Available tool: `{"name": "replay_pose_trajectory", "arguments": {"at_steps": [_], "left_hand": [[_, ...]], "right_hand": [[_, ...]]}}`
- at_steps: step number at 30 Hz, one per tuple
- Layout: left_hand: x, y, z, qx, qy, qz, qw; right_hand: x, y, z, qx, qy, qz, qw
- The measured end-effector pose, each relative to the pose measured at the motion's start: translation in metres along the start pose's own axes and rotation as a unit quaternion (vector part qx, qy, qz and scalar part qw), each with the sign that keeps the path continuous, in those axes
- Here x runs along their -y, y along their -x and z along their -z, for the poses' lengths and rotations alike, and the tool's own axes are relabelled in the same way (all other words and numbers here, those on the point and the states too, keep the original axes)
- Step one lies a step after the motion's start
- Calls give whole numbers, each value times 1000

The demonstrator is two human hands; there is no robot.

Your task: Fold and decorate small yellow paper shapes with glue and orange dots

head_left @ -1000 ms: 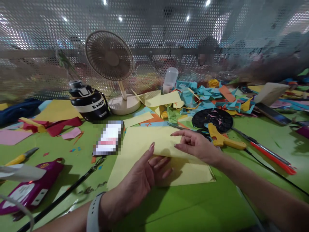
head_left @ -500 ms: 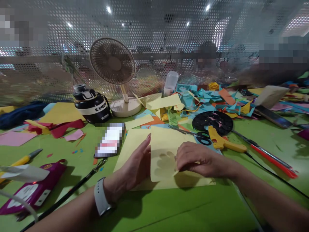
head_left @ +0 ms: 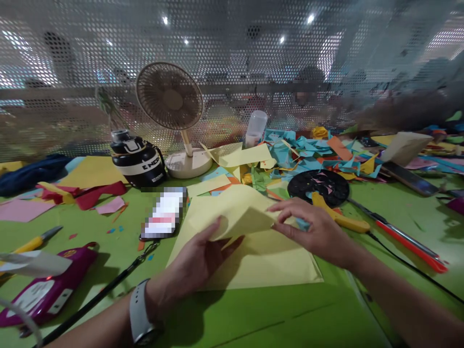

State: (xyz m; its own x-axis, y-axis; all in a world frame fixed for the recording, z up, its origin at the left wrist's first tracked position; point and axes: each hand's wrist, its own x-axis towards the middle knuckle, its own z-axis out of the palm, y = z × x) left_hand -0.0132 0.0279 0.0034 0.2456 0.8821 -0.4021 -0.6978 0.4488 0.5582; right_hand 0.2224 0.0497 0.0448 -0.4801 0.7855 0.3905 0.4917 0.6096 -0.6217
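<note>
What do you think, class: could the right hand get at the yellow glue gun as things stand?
Probably yes: the glue gun, mostly uncovered, lies beside the right hand, though that hand is at the raised yellow sheet.

The paper (head_left: 263, 263) is pale yellow, the table (head_left: 271, 319) green.

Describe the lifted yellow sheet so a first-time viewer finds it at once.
On the green table, start at the beige fan and come toward the camera. Between the left hand and the right hand is a pale yellow sheet. Its raised, bowed shape distinguishes it from the yellow paper lying beneath.
</note>
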Motion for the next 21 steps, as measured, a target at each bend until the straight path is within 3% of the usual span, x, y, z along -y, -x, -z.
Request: {"name": "replay_pose_trajectory", "arguments": {"at_steps": [4, 11, 17, 21], "left_hand": [[-1, 1, 2, -31, 34, -25, 999], [-2, 2, 5, -40, -3, -36, 999], [2, 3, 8, -8, -1, -57, 998], [4, 9, 5, 30, 12, -113, 993]], "right_hand": [[-11, -3, -2, -38, -35, -93, 994], [-17, -9, -3, 10, -97, -112, 989], [-19, -10, -13, -38, -107, -121, 986], [-20, -9, -19, -64, -111, -115, 985]]}}
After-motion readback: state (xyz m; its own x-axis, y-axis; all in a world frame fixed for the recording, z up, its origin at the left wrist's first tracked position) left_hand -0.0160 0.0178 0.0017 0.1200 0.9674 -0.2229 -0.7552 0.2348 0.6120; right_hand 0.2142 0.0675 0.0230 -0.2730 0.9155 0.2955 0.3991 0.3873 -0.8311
